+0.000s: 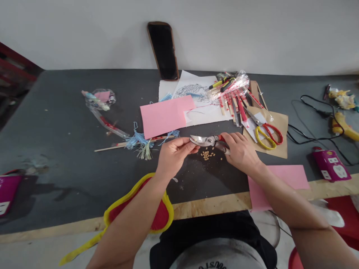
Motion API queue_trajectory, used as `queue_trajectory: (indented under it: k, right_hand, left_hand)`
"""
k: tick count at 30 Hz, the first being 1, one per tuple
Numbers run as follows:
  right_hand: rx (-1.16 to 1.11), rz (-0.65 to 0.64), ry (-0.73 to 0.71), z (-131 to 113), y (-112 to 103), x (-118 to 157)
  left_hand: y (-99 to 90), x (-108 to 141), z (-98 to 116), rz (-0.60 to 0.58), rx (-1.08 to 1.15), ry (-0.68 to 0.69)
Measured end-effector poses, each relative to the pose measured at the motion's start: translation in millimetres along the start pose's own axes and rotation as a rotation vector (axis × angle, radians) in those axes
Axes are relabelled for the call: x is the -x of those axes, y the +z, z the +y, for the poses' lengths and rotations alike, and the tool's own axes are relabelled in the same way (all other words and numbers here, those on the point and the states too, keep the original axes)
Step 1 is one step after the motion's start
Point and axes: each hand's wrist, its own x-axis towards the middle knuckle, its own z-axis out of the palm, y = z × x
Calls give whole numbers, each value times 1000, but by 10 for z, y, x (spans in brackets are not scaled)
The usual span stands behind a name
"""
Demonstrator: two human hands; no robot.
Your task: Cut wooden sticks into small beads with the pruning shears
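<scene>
My right hand (241, 152) is wrapped round the red handles of a pair of pruning shears (206, 140), whose blades point left. At the blade tips my left hand (176, 152) is closed in a pinch; whatever sits between its fingers is too small or hidden to name. Below the shears, several short cut wooden bits (206, 154) lie scattered on the dark table (112, 179). Blue tassels (135, 139) and thin sticks (112, 147) rest left of my left hand. Beyond the hands lies a pink paper sheet (165, 115).
A phone (164, 50) leans on the wall. Red-patterned sticks (231, 102), a cutter, and scissors (266, 132) on brown paper (280, 123) lie right. Farther right are a cable (297, 142), purple box (331, 164) and yellow glue gun (343, 127). A yellow-edged red piece (168, 209) overhangs the front edge.
</scene>
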Motion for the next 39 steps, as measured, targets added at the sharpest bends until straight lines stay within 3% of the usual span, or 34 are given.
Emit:
queue_trajectory:
  k: [5, 17, 39]
  right_hand:
    - [34, -4, 12, 1, -1, -23]
    - [24, 21, 25, -30, -23, -25]
    - [-72, 7, -9, 12, 36, -47]
  left_hand:
    - [-3, 2, 24, 1, 3, -26]
    - [-50, -11, -50, 52, -207, 113]
    - [-96, 32, 38, -50, -226, 121]
